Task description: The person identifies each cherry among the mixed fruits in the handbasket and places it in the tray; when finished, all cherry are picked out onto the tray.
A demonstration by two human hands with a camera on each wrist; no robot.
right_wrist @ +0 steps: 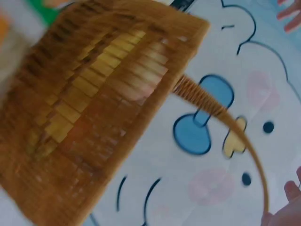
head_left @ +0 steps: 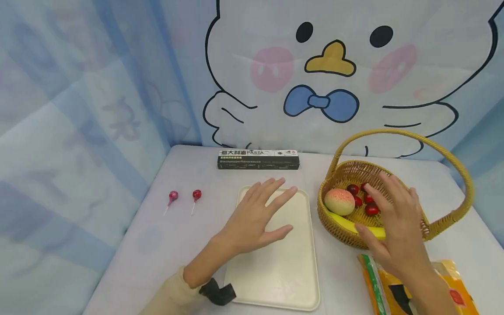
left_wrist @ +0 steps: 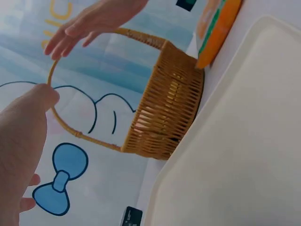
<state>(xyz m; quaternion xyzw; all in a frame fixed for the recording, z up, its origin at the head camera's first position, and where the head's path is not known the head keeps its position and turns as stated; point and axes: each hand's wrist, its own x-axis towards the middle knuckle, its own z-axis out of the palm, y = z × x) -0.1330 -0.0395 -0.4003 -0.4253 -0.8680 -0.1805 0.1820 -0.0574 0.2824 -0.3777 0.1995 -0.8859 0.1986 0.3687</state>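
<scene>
My left hand hovers over the cream tray, fingers extended and thumb apart, holding nothing. My right hand is raised in front of the wicker basket, its fingers loosely spread and nothing visible between them. Inside the basket lie a peach, a banana and several dark red cherries; the right hand hides part of the contents. In the left wrist view the basket stands beyond the tray. The right wrist view shows the wicker side close up.
A black-and-white pasta box lies at the table's back edge. Two lollipops, one pinkish and one red, lie left of the tray. An orange packet with a green stripe sits partly under my right forearm. The basket's tall handle arches upward.
</scene>
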